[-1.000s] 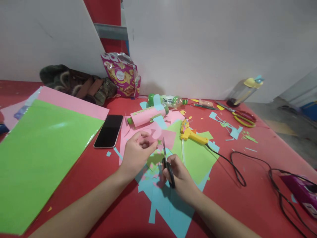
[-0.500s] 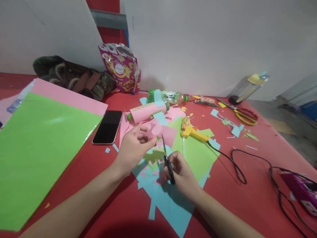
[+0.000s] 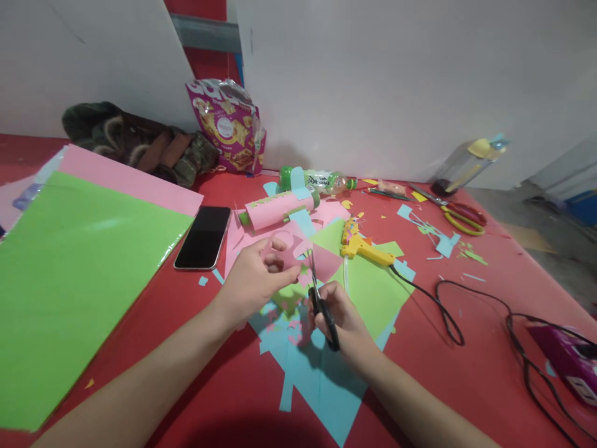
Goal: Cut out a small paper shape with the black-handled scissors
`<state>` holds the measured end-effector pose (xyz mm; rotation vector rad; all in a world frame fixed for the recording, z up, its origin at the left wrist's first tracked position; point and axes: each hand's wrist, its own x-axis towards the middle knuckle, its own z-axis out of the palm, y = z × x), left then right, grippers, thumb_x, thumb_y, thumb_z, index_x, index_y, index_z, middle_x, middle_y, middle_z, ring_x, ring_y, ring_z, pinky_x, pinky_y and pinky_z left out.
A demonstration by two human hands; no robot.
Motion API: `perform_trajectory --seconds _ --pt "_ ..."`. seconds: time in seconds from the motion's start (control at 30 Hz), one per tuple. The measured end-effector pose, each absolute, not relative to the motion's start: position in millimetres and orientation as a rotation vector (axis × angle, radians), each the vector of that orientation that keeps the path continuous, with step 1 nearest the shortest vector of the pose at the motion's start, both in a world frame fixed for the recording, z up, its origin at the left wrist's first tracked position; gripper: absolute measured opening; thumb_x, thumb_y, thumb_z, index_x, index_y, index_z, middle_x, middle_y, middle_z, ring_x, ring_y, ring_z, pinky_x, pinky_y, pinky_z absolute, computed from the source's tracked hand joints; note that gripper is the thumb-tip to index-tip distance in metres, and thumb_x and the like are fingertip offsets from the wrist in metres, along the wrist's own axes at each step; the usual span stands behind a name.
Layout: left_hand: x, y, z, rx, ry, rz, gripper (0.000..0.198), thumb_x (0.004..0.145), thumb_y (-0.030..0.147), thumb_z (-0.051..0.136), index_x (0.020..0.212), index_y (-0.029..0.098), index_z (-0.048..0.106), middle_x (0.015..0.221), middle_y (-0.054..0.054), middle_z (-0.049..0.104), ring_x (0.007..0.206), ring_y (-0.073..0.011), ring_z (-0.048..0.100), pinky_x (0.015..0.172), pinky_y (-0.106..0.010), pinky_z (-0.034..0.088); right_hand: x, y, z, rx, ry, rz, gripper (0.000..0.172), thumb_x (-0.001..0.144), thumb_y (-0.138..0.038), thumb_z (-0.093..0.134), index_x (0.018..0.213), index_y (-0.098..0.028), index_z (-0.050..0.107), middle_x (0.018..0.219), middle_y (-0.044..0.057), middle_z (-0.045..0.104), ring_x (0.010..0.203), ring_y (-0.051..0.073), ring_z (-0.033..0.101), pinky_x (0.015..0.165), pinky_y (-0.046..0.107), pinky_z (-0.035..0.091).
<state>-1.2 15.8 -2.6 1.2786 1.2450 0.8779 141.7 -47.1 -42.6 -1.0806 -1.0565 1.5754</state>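
Note:
My left hand pinches a piece of pink paper with a curved cut edge. My right hand has its fingers in the black handles of a small pair of scissors. The blades point away from me, slightly apart, beside my left fingertips and the paper. By my left thumb shows a little green star-shaped piece; whether it is held or lies below is unclear. Under both hands, pink and green scraps lie on a light blue paper sheet.
Beyond my hands lie a pink-wrapped roll and a green plastic bottle. A yellow glue gun with a black cord rests on green paper. A phone, green sheets, larger scissors and a snack bag surround the work.
The pink paper has shifted slightly right and turned in my left hand. The scissors have tilted, their handles moving right and their blades parting a little.

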Motion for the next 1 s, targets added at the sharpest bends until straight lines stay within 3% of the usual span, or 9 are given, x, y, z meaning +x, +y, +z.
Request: perform_trajectory --seconds 0.3,0.53,0.67,1.0 --pt "-4 17 4 1.281 1.249 0.833 0.028 0.058 0.021 0.064 0.077 0.018 0.043 0.045 0.01 0.036 0.043 -0.0059 0.04 0.041 -0.015 0.03 140 -48 -39 -1.052 -0.992 1.609 0.042 0.059 -0.05 0.065 0.069 -0.022 0.034 0.063 -0.006 0.044 0.048 0.007 0.039 0.045 0.022 0.036" --pt "-11 22 11 1.329 1.259 0.727 0.024 0.06 0.021 0.062 0.072 0.019 0.041 0.043 0.012 0.028 0.035 -0.0026 0.026 0.036 -0.014 0.023 140 -47 -39 -1.031 -0.978 1.644 0.039 0.061 -0.043 0.067 0.067 -0.021 0.035 0.057 -0.008 0.043 0.044 0.005 0.04 0.042 0.019 0.034" --pt "-17 26 11 1.402 1.24 0.691 0.025 0.058 0.021 0.063 0.073 0.019 0.043 0.045 0.011 0.028 0.038 -0.0034 0.03 0.04 -0.015 0.027 141 -49 -42 -1.054 -1.01 1.666 0.037 0.062 -0.039 0.067 0.066 -0.021 0.035 0.055 -0.009 0.04 0.043 0.004 0.037 0.041 0.018 0.03" --pt "-32 33 10 1.53 1.227 0.549 0.022 0.058 0.021 0.061 0.071 0.02 0.043 0.048 0.01 0.026 0.04 -0.0044 0.035 0.039 -0.014 0.023 137 -49 -37 -1.112 -0.959 1.749 0.036 0.06 -0.026 0.068 0.061 -0.02 0.033 0.049 -0.011 0.039 0.038 0.002 0.036 0.039 0.016 0.026"
